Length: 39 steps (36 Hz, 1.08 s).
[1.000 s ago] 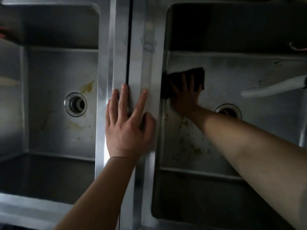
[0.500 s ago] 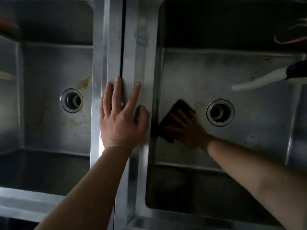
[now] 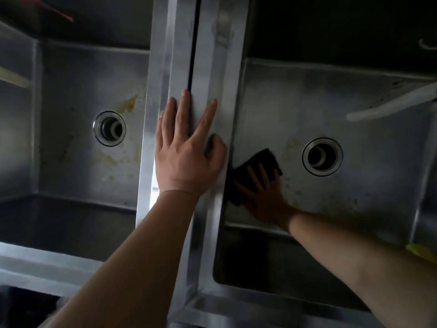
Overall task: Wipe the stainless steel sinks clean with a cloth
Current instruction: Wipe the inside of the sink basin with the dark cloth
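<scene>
Two stainless steel sinks stand side by side. The left sink (image 3: 78, 74) has yellow-brown stains around its drain (image 3: 110, 129). In the right sink (image 3: 369, 166), my right hand (image 3: 266, 195) presses a dark cloth (image 3: 256, 169) flat against the bottom, left of the drain (image 3: 322, 156), close to the left wall. Its fingers lie straight on the cloth. My left hand (image 3: 186, 147) rests flat with spread fingers on the steel divider (image 3: 208, 55) between the sinks.
A white hose or spout (image 3: 387, 105) reaches into the right sink from the right. A yellow object (image 3: 421, 253) lies at the right edge. Faint stains mark the right sink's floor near my forearm. The front rim (image 3: 35, 263) runs along the bottom left.
My right hand slid the cloth from the far left part of the right sink's floor toward me, to the left of the drain. My left hand stayed on the divider.
</scene>
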Tool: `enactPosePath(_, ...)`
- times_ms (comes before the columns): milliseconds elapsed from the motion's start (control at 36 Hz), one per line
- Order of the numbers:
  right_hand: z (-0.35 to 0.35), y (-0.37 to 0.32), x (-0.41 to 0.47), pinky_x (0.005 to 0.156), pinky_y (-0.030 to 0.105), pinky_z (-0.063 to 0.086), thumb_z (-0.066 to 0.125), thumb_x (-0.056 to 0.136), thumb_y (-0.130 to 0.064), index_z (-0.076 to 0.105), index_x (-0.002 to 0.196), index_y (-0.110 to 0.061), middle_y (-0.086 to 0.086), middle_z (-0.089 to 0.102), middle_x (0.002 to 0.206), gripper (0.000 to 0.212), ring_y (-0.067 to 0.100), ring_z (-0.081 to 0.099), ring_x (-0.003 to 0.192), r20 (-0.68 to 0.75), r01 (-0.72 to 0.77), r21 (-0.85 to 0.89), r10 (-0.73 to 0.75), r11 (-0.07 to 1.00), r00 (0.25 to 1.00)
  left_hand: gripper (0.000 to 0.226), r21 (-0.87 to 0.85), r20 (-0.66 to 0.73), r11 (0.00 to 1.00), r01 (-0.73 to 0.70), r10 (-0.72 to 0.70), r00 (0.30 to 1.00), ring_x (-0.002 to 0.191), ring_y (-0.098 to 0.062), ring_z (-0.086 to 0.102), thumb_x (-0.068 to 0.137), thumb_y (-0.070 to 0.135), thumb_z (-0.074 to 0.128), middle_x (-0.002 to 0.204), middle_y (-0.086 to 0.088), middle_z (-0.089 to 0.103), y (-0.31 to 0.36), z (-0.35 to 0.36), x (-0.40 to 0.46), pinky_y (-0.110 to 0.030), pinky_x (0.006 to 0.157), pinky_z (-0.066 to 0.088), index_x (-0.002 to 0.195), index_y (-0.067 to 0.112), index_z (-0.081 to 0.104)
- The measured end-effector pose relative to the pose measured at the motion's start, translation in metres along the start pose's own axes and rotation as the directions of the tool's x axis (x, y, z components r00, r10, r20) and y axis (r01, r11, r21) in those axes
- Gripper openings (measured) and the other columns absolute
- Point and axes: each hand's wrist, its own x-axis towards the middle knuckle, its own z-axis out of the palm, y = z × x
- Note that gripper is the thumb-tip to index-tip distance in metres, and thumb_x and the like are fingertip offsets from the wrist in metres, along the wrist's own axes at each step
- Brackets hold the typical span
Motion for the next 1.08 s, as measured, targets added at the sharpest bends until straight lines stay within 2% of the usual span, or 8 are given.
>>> enactPosePath(83,0.023,-0.002,-0.022,0.111,0.073,-0.009,0.036,0.099,-0.055,0.008,0.153,-0.050,0.007,-0.017,0.164,0.061,0.045,-0.022,0.145,0.207,0.235,-0.122,-0.207,0.964,0.956,0.056,-0.001,-0.036,1.000,-0.010,0.010,0.999,0.150,-0.035,0.020,0.094,0.038,0.051,0.161,-0.011,0.027,-0.002,0.004,0.000,-0.052,0.118,0.025,0.149,0.033,0.041)
enactPosePath(167,0.027,-0.009,-0.022,0.110,0.068,-0.019,0.034,0.098,-0.055,0.009,0.152,-0.053,0.000,-0.032,0.157,0.060,0.039,-0.036,0.140,0.280,0.281,-0.118,-0.240,0.952,0.929,0.057,0.006,-0.046,1.000,-0.008,0.009,0.999,0.150,-0.033,0.020,0.093,0.039,0.050,0.161,-0.010,0.028,-0.003,0.007,-0.001,-0.050,0.119,0.024,0.149,0.036,0.040)
enactPosePath(333,0.018,-0.031,-0.028,0.111,0.062,-0.023,0.034,0.098,-0.062,0.051,0.140,-0.040,-0.001,-0.015,0.164,0.051,0.038,-0.027,0.146,0.244,0.193,0.022,-0.192,0.981,0.951,0.056,-0.001,-0.040,1.000,0.002,-0.002,0.999,0.151,-0.031,0.017,0.095,0.043,0.046,0.163,-0.007,0.025,-0.002,0.006,-0.002,-0.050,0.119,0.024,0.150,0.039,0.037)
enactPosePath(556,-0.009,-0.005,-0.042,0.115,0.069,-0.007,0.033,0.102,-0.054,0.011,0.153,-0.051,0.000,-0.024,0.163,0.056,0.038,-0.025,0.147,0.462,0.441,-0.330,-0.264,0.835,0.846,0.055,0.053,0.097,0.998,0.025,-0.030,0.995,0.153,-0.032,0.002,0.101,0.044,0.036,0.166,-0.010,0.009,0.010,-0.008,-0.010,-0.044,0.124,0.002,0.155,0.037,0.025)
enactPosePath(722,-0.004,0.059,-0.092,0.113,0.067,-0.011,0.031,0.099,-0.061,0.006,0.151,-0.056,-0.001,-0.026,0.162,0.058,0.038,-0.026,0.146,0.509,0.391,-0.376,-0.166,0.840,0.845,0.064,0.035,0.090,0.992,0.125,-0.128,0.988,0.153,-0.033,0.005,0.094,0.043,0.041,0.166,-0.010,0.011,0.045,-0.003,-0.086,-0.050,0.123,0.004,0.155,0.031,0.027)
enactPosePath(861,0.012,0.109,-0.128,0.110,0.067,-0.015,0.033,0.098,-0.062,0.004,0.149,-0.059,-0.002,-0.030,0.160,0.059,0.036,-0.033,0.142,0.499,0.320,-0.364,-0.107,0.875,0.860,0.074,0.183,0.138,0.977,0.108,-0.134,0.981,0.153,-0.033,0.005,0.093,0.045,0.053,0.165,-0.011,0.013,0.053,0.015,-0.162,-0.052,0.123,0.007,0.157,0.025,0.021)
enactPosePath(972,0.020,0.113,-0.126,0.107,0.068,-0.020,0.036,0.099,-0.059,0.006,0.149,-0.060,-0.002,-0.035,0.155,0.058,0.039,-0.040,0.135,0.448,0.340,-0.327,-0.173,0.882,0.877,0.072,0.273,0.159,0.959,0.074,-0.121,0.980,0.153,-0.035,-0.002,0.092,0.045,0.055,0.166,-0.010,0.007,0.050,0.022,-0.163,-0.052,0.123,0.001,0.155,0.023,0.027)
enactPosePath(1083,0.016,0.085,-0.094,0.112,0.071,-0.012,0.041,0.097,-0.058,0.012,0.149,-0.058,-0.001,-0.027,0.159,0.060,0.044,-0.026,0.144,0.363,0.427,-0.318,-0.308,0.846,0.880,0.066,0.298,0.194,0.953,0.060,-0.122,0.973,0.152,-0.035,-0.010,0.091,0.051,0.052,0.167,-0.009,-0.002,0.051,0.022,-0.164,-0.051,0.122,-0.005,0.151,0.029,0.034)
